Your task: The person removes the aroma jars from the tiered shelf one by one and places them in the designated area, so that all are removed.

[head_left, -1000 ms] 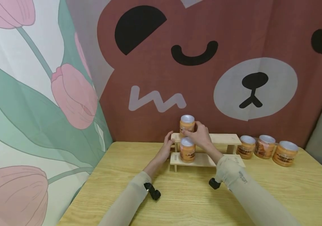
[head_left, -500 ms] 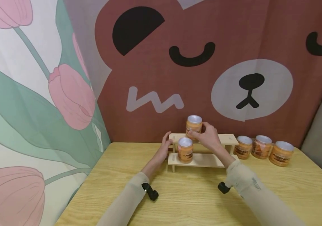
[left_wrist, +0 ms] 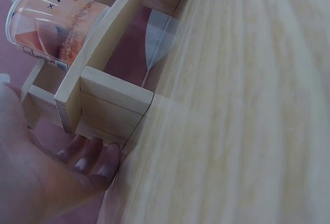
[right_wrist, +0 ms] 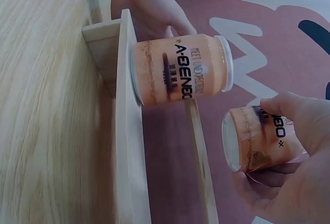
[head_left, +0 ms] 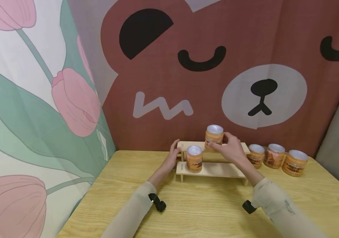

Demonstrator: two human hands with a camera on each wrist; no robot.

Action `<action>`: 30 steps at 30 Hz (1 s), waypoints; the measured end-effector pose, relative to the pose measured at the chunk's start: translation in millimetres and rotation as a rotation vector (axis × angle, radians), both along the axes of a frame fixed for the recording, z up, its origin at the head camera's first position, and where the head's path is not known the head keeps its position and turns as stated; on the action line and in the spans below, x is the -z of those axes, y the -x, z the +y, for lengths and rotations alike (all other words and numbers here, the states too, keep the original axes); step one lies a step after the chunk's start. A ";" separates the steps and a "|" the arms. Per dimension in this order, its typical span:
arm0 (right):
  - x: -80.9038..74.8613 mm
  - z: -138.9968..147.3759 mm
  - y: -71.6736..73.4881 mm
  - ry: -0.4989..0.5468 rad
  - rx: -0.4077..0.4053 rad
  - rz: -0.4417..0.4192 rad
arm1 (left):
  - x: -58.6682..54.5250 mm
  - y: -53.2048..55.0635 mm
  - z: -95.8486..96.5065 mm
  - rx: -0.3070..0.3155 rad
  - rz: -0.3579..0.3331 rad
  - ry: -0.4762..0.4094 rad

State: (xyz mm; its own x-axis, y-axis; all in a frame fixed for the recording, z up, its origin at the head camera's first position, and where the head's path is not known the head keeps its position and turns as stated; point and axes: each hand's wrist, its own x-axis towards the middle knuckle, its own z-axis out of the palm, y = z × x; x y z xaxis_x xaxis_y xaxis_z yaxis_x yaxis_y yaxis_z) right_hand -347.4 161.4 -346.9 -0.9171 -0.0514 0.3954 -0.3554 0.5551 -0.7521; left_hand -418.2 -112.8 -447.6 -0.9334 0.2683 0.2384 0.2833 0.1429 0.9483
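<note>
A two-step wooden rack stands at the back of the table. My right hand holds an orange can with a silvery top, thumb in front and fingers behind. In the right wrist view a gap shows between this can and the upper step. A like can stands upright on the lower step, near its left end. My left hand grips the rack's left end. The left wrist view shows its fingers curled at the end panel.
To the right of the rack, three more orange cans stand in a row on the wooden table. A bear-print curtain hangs close behind the rack, and a tulip-print one hangs at the left.
My right hand has carried its can rightward along the upper step, from behind the lower can to near the rack's middle. My left hand stays at the rack's left end.
</note>
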 end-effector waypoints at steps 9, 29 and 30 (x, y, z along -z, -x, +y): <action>8.1 28.6 -14.6 -0.026 0.020 0.004 | 0.3 -0.7 0.6 0.018 0.006 -0.011; 15.9 79.4 -43.6 -0.141 0.108 0.041 | -0.4 -2.0 0.7 0.008 -0.007 0.003; 16.6 81.8 -44.7 -0.140 0.110 0.038 | -0.3 -2.3 0.5 0.008 -0.008 0.002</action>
State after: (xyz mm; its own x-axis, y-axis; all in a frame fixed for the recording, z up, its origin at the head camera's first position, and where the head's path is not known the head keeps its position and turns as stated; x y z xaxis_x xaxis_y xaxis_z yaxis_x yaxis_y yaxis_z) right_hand -302.8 243.2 -363.5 -0.9047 -0.0087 0.4259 -0.3134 0.6906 -0.6518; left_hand -416.0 -112.2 -447.4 -0.9330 0.2762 0.2308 0.2771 0.1422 0.9502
